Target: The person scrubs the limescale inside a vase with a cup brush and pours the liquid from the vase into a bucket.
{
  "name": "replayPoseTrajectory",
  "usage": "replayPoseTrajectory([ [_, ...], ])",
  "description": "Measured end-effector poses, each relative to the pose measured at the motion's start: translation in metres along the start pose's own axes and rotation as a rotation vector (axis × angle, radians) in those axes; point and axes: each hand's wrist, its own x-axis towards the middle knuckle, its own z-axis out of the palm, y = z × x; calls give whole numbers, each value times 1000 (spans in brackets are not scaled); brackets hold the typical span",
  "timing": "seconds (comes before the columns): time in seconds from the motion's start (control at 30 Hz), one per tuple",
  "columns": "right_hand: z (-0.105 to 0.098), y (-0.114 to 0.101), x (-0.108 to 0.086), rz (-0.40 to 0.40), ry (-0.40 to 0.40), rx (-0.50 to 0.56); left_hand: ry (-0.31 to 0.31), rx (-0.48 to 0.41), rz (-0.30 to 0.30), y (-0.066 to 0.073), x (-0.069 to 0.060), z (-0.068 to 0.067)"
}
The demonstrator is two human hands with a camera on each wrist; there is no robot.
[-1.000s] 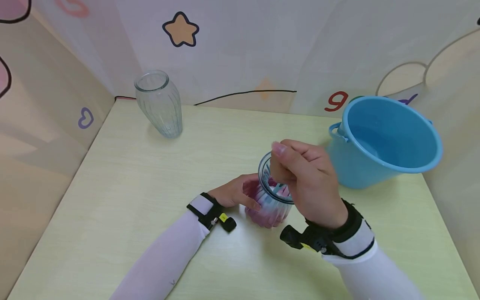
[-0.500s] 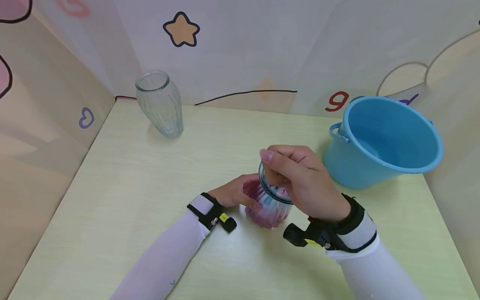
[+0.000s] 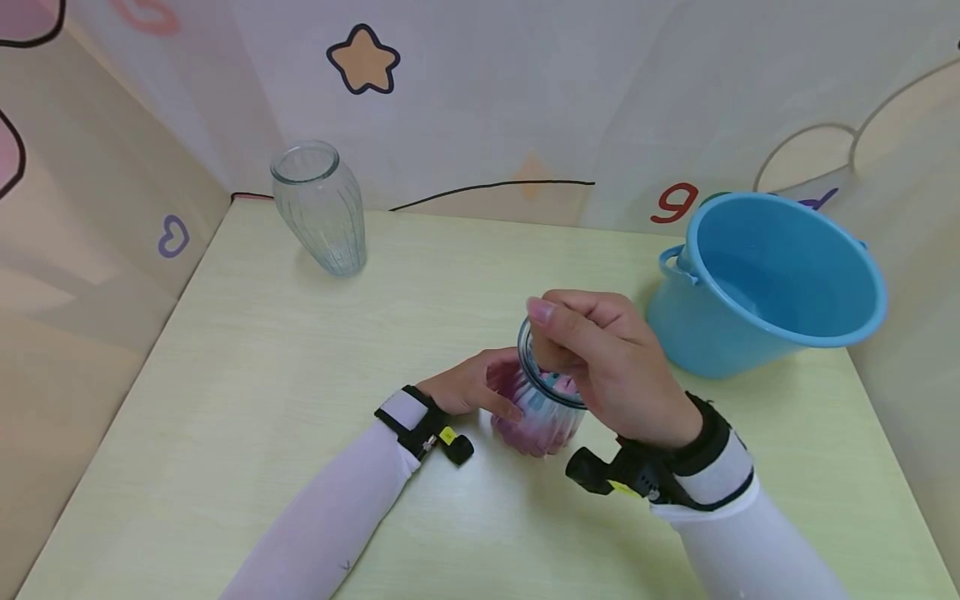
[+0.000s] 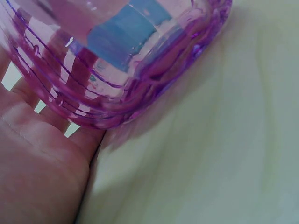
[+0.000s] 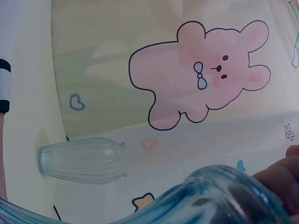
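Head view: the left grip (image 3: 480, 385) holds a pink glass vase (image 3: 538, 425) on the counter (image 3: 420, 300); the right grip (image 3: 611, 362) is curled at its mouth, and I can't tell what it holds. Left wrist: a blue patch (image 4: 126, 35) shows through. Right wrist: a clear glass vase (image 5: 84, 159) stands.

2 white sleeves (image 3: 330, 517), black wristbands (image 3: 708, 429)

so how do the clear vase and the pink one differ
Colour: the clear vase is untinted; the pink vase turns bluish toward its rim.
Handling: the clear vase stands untouched at the back left; the left hand grips the pink vase.
Mouth: the clear vase's is uncovered; in the head view, the right hand partly hides the pink vase's.
Both have ribbed sides.
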Motion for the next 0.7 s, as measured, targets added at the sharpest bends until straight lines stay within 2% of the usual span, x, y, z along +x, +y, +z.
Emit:
replayPoseTrajectory([
  [0.2,-2,-1,-1,-25,50,9,2,1,-3,2,0,1],
  [0.47,-8,-9,-4,-128,122,13,8,-2,-17,3,0,2],
  [0.7,-18,-16,-7,-223,120,123,13,-35,-6,3,0,2],
])
